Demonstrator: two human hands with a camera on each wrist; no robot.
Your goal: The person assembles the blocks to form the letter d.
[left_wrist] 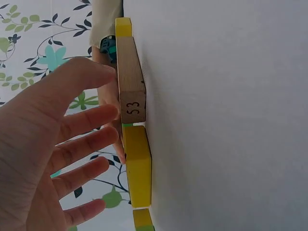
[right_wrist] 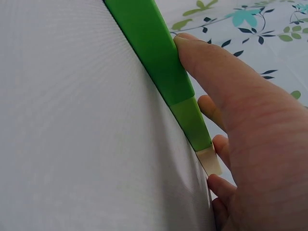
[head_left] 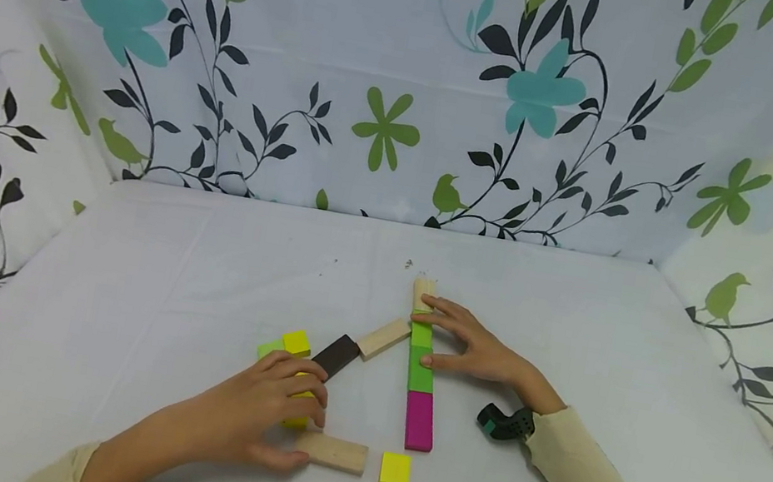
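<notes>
Toy blocks lie flat on a white cloth. My left hand [head_left: 263, 415] spreads over the left side of their outline, fingers above a partly hidden yellow block [left_wrist: 138, 168]. Its thumb is at the end of a plain wooden block [head_left: 339, 454] with a printed number on its end. On the right, my right hand [head_left: 478, 352] rests along a straight row of blocks. Its thumb tip touches the side of a green block [right_wrist: 156, 53]; its fingertips reach a lime block [head_left: 420, 335] and a plain wooden block [head_left: 422, 289] at the far end. A magenta block [head_left: 419, 421] forms the near end.
Between the two sides, a dark brown block [head_left: 336, 356] and another wooden block [head_left: 384, 338] slant up to the row. A yellow block [head_left: 297, 342] and a lime block [head_left: 268, 349] sit beyond my left hand. Nearer me is a yellow square block [head_left: 395, 472]. Patterned cloth [head_left: 388, 132] hangs behind.
</notes>
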